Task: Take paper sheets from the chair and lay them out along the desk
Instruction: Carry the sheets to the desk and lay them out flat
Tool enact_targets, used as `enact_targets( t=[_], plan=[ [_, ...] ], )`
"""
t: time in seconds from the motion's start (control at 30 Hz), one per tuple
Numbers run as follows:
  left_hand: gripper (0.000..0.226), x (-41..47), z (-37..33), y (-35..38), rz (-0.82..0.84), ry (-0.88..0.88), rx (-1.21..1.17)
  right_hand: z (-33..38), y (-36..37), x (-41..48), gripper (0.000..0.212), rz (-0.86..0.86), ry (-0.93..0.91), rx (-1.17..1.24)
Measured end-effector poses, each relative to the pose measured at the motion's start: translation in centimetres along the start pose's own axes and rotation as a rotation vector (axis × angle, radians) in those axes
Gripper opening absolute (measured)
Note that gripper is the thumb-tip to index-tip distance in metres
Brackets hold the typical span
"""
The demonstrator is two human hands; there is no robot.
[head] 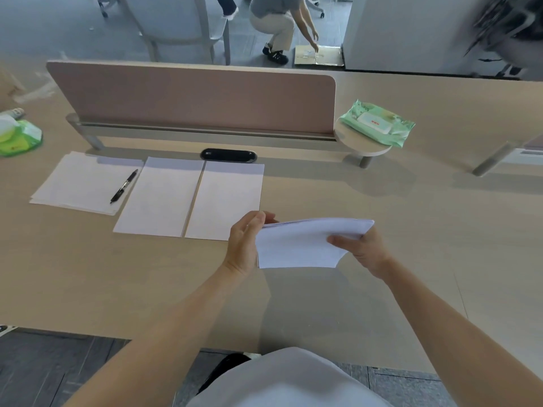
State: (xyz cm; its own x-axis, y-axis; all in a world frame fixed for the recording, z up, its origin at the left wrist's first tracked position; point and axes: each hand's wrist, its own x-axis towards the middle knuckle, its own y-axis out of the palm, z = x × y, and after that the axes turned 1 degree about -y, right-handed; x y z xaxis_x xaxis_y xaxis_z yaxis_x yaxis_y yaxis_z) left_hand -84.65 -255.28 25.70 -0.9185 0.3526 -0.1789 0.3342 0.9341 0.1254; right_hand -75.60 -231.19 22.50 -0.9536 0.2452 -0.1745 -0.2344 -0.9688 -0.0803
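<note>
A stack of white paper sheets [296, 245] hangs a little above the beige desk [411, 245], held by both hands. My left hand [245, 245] grips its left edge, thumb on top. My right hand [363, 249] grips the right end, thumb across the top sheet. On the desk lie two single sheets side by side, the left sheet [160, 198] and the right sheet [227, 201]. Further left sits a small pile of sheets [79, 183] with a black pen [124, 186] on it. The chair is not in view.
A pink divider panel [191, 98] runs along the desk's back, with a black cable port [228, 155] before it. A green wipes pack [377, 123] rests on a round shelf [364, 145]; another green pack [20, 136] is far left. A person crouches beyond the desk.
</note>
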Motion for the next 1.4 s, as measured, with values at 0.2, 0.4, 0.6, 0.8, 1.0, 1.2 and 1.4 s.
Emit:
enact_targets(
  t=[0.2, 0.4, 0.6, 0.8, 1.0, 1.2, 1.4],
  plan=[
    [0.052, 0.2, 0.4, 0.1, -0.001, 0.016, -0.054, 0.5, 0.2, 0.0, 0.018, 0.012, -0.010, -0.015],
    [0.042, 0.1, 0.3, 1.1, -0.067, 0.039, 0.035, 0.6, 0.6, -0.4, 0.025, -0.036, -0.033, 0.044],
    [0.041, 0.5, -0.4, 1.6, -0.167, -0.075, 0.094, -0.2, 1.2, -1.5, 0.018, -0.078, -0.026, 0.121],
    [0.047, 0.4, -1.6, 1.6, -0.156, -0.103, 0.102, -0.2, 1.5, -1.6, 0.025, -0.100, -0.021, 0.153],
    [0.050, 0.0, -1.8, 1.2, -0.188, -0.063, 0.102, -0.5, 1.4, -1.1, 0.025, -0.089, -0.024, 0.124],
    [0.048, -0.5, -0.6, 1.1, -0.254, -0.034, 0.070, -1.2, 1.6, -0.5, 0.037, -0.007, -0.004, 0.127],
    [0.040, 0.3, -1.3, 1.3, -0.288, -0.083, 0.091, -0.8, 1.6, -0.3, 0.019, -0.019, 0.025, 0.080]
  ],
)
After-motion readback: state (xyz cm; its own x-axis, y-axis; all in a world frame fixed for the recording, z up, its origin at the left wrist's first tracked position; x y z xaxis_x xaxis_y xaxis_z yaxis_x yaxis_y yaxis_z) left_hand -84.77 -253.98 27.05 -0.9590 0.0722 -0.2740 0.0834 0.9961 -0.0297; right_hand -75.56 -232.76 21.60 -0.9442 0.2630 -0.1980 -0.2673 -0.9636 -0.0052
